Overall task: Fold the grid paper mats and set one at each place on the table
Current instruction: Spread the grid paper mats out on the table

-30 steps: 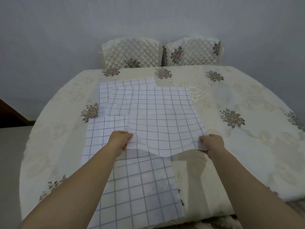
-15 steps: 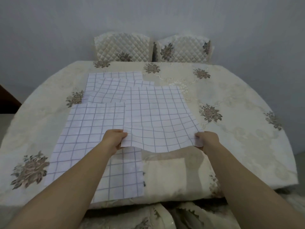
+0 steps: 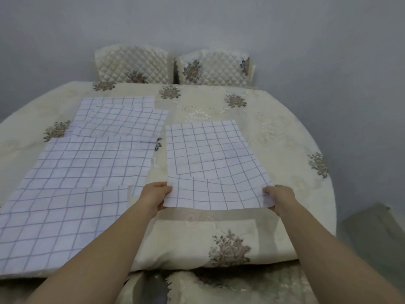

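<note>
L hand & R hand each pinching a near corner of grid mat, just right of mat pile. Risk of skewed fold from uneven lift w/ sagging edge.

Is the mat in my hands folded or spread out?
Spread: the mat lies open, left hand and right hand pinching its near corners.

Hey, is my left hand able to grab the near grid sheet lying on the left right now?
Probably not yet: the left hand pinches a corner of the held mat. The near sheet lies just beside it, nothing between.
</note>
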`<state>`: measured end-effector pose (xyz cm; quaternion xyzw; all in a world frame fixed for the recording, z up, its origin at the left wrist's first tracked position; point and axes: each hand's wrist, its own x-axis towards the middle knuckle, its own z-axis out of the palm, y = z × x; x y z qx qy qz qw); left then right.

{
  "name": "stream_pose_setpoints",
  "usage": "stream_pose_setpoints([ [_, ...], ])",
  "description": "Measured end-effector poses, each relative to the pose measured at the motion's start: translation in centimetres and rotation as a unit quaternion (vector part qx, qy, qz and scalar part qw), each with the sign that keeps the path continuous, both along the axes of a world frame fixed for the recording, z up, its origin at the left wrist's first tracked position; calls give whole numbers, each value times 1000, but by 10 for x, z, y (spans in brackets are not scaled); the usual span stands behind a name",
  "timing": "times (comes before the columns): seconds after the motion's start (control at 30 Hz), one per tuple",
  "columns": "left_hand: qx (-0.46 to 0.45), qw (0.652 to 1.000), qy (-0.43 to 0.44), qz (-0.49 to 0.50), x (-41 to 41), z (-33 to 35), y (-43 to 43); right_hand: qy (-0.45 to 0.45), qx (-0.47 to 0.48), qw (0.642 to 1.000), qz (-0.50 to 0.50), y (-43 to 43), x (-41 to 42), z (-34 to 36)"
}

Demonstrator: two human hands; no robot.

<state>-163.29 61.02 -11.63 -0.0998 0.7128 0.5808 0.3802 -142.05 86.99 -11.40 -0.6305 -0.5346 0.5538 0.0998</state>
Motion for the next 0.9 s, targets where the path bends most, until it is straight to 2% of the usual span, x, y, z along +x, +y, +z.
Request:
stream_pose_setpoints([
  [0.23, 4, 999, -12, -53, 38, -1, 55, -30, 17, 999, -42, 42, 52, 3],
  [0.37, -12, 996, -15, -83, 56, -7, 72, -49, -16, 996, -68, 56, 73, -3],
  [0.9, -84, 980, -77, -164, 88, -33, 71, -148, -42, 984, -87, 64, 110, -35],
])
